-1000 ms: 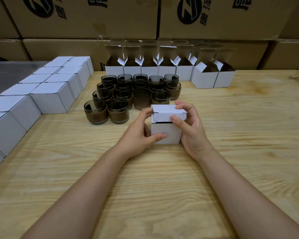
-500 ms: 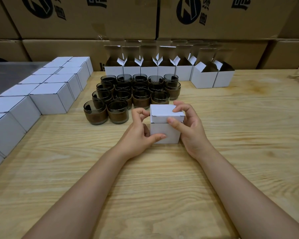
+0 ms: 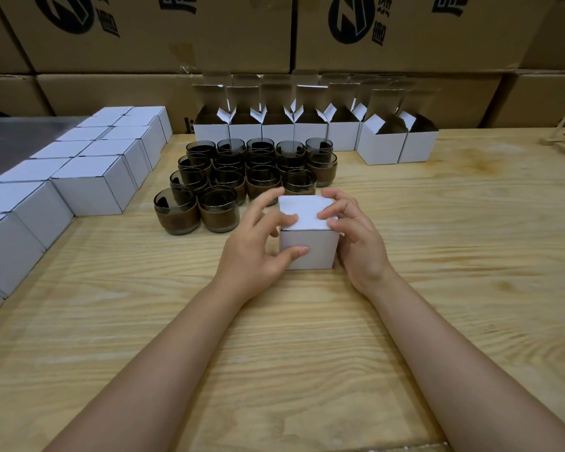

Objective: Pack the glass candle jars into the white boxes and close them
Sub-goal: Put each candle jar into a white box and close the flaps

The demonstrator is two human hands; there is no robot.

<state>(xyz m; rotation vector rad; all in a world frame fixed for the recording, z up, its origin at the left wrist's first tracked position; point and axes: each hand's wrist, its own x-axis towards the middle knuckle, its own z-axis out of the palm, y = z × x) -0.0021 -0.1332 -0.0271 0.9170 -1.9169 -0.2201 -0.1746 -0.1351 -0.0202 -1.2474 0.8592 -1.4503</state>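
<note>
Fig.: your L hand (image 3: 255, 243) and R hand (image 3: 356, 243) both gripped the white box (image 3: 320, 252), L thumb on its front face, fingertips of both curled onto the lid (image 3: 304, 210); box stood upright on the table (image 3: 307, 337), lid flat, just in front of the candle jars (image 3: 261, 177); risks, prob.: lid only part-tucked, so it could spring up on release; pressing w/ a fwd shove could knock the nearest jars.

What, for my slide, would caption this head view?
Left hand and right hand hold a closed white box; candle jars and open boxes behind.
</note>
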